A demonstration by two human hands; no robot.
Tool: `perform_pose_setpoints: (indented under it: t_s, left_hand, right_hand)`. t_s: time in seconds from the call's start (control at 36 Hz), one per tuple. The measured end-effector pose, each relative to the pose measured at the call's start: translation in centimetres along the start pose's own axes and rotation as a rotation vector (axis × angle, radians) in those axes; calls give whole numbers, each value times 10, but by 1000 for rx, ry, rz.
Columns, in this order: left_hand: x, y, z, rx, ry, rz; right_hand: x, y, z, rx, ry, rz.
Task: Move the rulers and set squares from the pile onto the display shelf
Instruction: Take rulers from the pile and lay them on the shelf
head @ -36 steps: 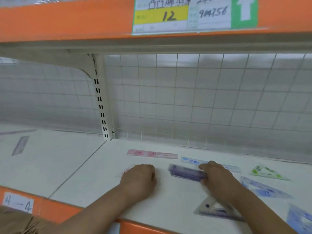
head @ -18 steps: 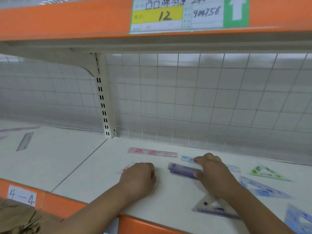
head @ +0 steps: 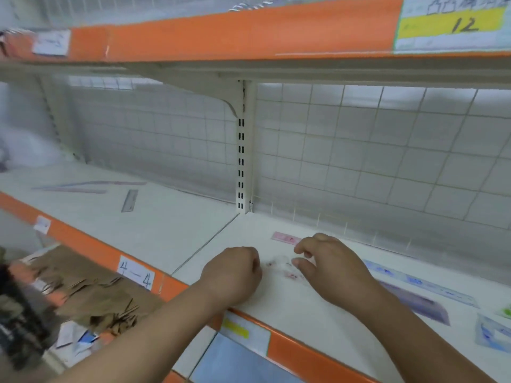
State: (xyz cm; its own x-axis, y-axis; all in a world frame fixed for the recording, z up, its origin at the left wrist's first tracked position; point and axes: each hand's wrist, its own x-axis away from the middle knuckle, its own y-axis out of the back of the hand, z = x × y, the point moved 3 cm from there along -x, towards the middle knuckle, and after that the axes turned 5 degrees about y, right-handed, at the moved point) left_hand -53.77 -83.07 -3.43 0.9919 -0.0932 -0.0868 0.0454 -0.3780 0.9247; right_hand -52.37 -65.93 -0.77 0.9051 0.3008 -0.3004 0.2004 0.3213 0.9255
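Set square (head: 282, 268) lies on the shelf (head: 287, 313) between the clenched left hand (head: 231, 272) and the loosely curled right hand (head: 331, 268), which grasps nothing.

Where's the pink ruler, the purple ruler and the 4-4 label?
pink ruler (head: 284, 239): head view, visible left end.
purple ruler (head: 419, 303): head view, its middle.
4-4 label (head: 135, 273): head view, its middle.

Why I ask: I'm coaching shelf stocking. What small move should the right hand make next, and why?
Probably lower the right hand so its fingers pinch the clear, red-printed set square lying flat on the shelf: thumb and forefinger are parted just above it, holding nothing, while the left hand rests fisted beside it.
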Motion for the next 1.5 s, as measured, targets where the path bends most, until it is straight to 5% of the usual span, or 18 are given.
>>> perform_pose_setpoints:
  t_s: [0.67, 1.0, 1.5]
  left_hand:
    - [70, 155, 327, -33, 212, -108]
    - [17, 168, 404, -17, 238, -153]
    - [-113, 191, 453, -22, 192, -114]
  right_hand:
    - [-124, -131, 319, -117, 245, 114]
    - [-218, -167, 359, -69, 227, 156]
    - [-349, -219, 327, 31, 14, 274]
